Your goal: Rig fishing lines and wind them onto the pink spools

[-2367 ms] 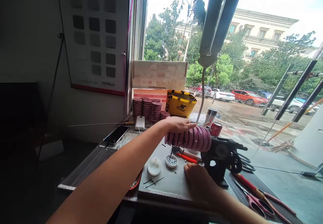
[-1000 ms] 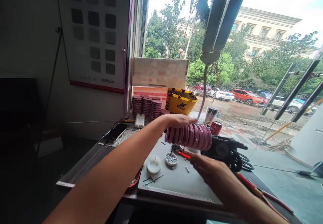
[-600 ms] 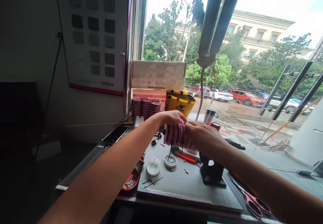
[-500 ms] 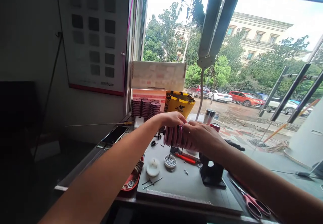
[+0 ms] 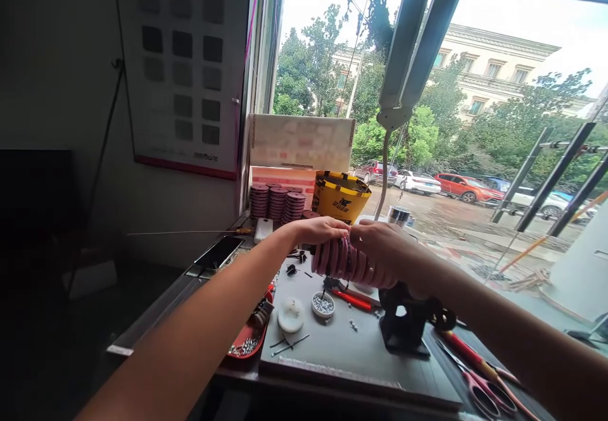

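Both hands meet above a row of pink ring-shaped pieces [image 5: 354, 269], set side by side on a black stand [image 5: 403, 327]. My left hand [image 5: 323, 230] reaches over the row's left end, its fingers pinched together at the top edge. Close beside it, my right hand [image 5: 384, 244] has its fingers curled in over the middle and right of the row. Whatever the fingertips hold is too small or hidden to make out. Below the row stands a small white dish [image 5: 323, 313] of tiny silvery pieces, with a dark strand reaching down to it.
A white round piece [image 5: 291, 315], a red-orange tool [image 5: 354, 299] and loose bits lie on the grey board [image 5: 361, 364]. Left is a red tray [image 5: 249, 345]; right are scissors [image 5: 482, 392] and a red-handled tool [image 5: 468, 348]. Behind stand pink stacks [image 5: 278, 204] and a yellow bag [image 5: 342, 198].
The view has shifted slightly. A black part beyond the stand, seen sticking out past my right wrist before, now appears lower. More of the row's right end shows; both hands stay close together.
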`<state>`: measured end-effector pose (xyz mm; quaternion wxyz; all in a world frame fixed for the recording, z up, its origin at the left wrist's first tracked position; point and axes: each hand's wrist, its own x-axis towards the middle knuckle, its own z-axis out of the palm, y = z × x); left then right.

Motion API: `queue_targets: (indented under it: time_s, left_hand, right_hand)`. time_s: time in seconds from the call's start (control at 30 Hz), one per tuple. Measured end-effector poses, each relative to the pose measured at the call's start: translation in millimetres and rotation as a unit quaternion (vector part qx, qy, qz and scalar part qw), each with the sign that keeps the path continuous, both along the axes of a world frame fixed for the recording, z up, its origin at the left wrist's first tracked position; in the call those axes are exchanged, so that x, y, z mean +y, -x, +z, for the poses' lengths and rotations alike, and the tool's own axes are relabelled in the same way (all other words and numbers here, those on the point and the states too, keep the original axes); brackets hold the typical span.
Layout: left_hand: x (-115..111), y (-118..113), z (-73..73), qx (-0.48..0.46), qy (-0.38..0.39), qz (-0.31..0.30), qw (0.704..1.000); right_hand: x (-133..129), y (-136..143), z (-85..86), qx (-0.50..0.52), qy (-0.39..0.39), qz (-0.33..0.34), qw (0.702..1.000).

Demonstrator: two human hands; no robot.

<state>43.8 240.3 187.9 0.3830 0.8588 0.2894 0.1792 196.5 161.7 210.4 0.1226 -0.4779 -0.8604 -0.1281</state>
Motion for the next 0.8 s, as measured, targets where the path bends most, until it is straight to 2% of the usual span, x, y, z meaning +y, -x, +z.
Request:
queue_targets:
  time_s: [0.17,0.27,0.33,0.53,0.67,0.8]
  left_hand:
    - [2,2,1.7,0.006,0.0,-0.007,1.0]
    - [4,5,4.0,0.019,-0.006,0.013,1.0]
    - [5,6,4.4,0.024,-0.007,0.033,0.999]
    - [2,4,3.6,0.02,0.004,0.06,0.998]
    - [3,4,1.9,0.013,0.017,0.06,0.998]
    - [4,7,1.7,0.011,0.033,0.067,0.997]
  right_hand:
    - [3,6,-10.1,0.086,0.053,0.064,0.993]
    - [5,16,-20.1,0.203,0.08,0.137,0.966]
    - [6,21,-25.6,0.263,0.08,0.163,0.948]
    - [6,26,-33.0,0.277,0.061,0.178,0.942]
    - [9,28,-38.3,0.272,0.036,0.161,0.948]
    - [12,27,-39.0,0.252,0.043,0.166,0.953]
